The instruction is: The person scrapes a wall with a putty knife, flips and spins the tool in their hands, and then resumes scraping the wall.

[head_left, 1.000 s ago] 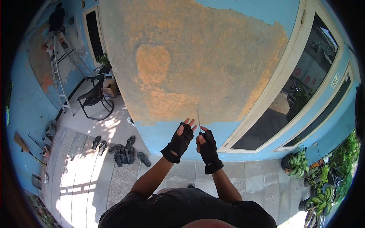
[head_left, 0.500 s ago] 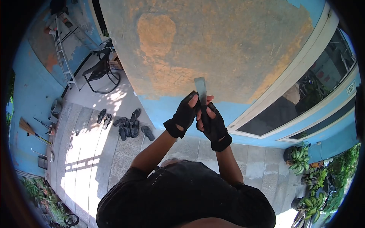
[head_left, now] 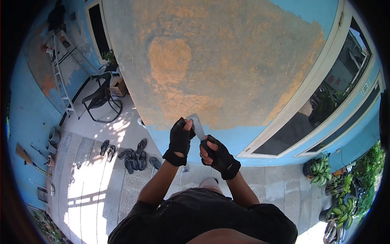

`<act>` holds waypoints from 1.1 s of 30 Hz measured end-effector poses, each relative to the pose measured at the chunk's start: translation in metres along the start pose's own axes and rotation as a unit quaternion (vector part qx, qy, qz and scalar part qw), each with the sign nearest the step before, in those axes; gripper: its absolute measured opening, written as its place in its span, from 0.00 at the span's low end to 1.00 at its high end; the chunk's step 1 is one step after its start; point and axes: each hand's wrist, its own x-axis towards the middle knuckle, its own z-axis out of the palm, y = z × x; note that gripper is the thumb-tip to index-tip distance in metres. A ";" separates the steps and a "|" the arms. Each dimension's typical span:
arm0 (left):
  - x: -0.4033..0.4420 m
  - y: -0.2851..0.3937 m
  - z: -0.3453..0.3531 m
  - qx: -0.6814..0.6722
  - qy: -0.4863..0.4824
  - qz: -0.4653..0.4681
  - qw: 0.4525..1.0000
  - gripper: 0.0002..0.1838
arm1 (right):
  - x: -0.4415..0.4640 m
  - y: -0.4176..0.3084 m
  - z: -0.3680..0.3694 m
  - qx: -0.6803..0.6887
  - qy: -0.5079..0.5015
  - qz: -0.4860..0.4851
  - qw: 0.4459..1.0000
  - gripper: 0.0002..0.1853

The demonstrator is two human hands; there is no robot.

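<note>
A putty knife [head_left: 197, 127] with a flat metal blade and black handle is held in front of me, blade tilted up and to the left. My right hand [head_left: 220, 157], in a black fingerless glove, is closed round its handle. My left hand [head_left: 179, 142], gloved the same way, is closed at the blade's upper left edge with its thumb against the metal. Its other fingers are partly hidden. Beyond the blade is a wall [head_left: 239, 77] with a large bare grey and orange patch, bordered by blue paint. In the view, the blade overlaps the patch's lower edge.
Several sandals [head_left: 136, 156] lie on the paved floor at left. A black chair [head_left: 101, 97], a cardboard box [head_left: 118, 87] and a ladder [head_left: 61, 81] with a person near its top stand farther back. Right are a window [head_left: 284, 134] and potted plants [head_left: 319, 166].
The putty knife and both hands are lower in view, and the blade leans more to the left. My left hand has moved from beside the handle to the blade. The camera view has shifted.
</note>
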 end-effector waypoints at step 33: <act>0.037 0.040 -0.051 0.141 -0.040 0.074 0.987 0.13 | 0.036 -0.020 0.002 -0.107 -0.004 0.085 0.991 0.15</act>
